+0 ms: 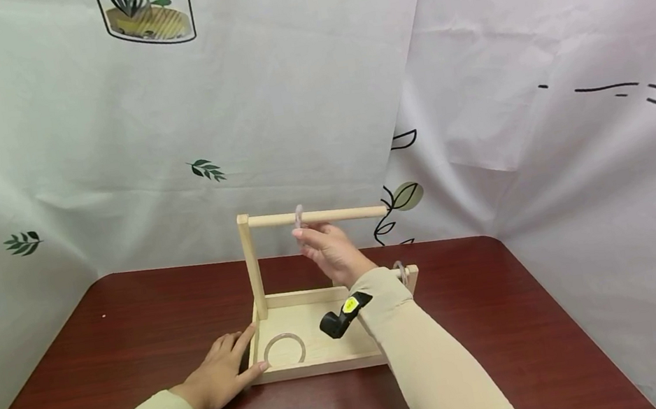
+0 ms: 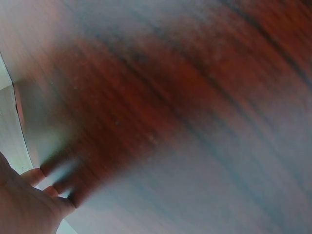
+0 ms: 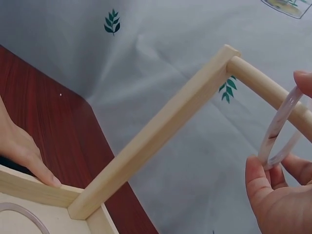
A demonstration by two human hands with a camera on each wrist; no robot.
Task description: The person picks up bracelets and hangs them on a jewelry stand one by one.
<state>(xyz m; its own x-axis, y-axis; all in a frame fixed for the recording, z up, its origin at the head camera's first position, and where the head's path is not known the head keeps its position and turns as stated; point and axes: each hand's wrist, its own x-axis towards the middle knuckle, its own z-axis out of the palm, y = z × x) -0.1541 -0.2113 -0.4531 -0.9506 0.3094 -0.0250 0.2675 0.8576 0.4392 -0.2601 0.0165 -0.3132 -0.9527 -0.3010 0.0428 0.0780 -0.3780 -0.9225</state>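
Wooden tray's (image 1: 321,369) near-left corner is seemingly steadied by the outspread left hand (image 1: 220,374); around the dowel (image 1: 348,213), a bangle (image 3: 276,131) is pinched by the right hand (image 1: 337,252).

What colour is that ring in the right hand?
The ring is pale pinkish-white with a brownish patch, clearest in the right wrist view.

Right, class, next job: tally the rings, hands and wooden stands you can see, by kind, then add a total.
Rings: 3 (held ring, tray ring, right-end ring)
Hands: 2 (left hand, right hand)
Stand: 1
Total: 6
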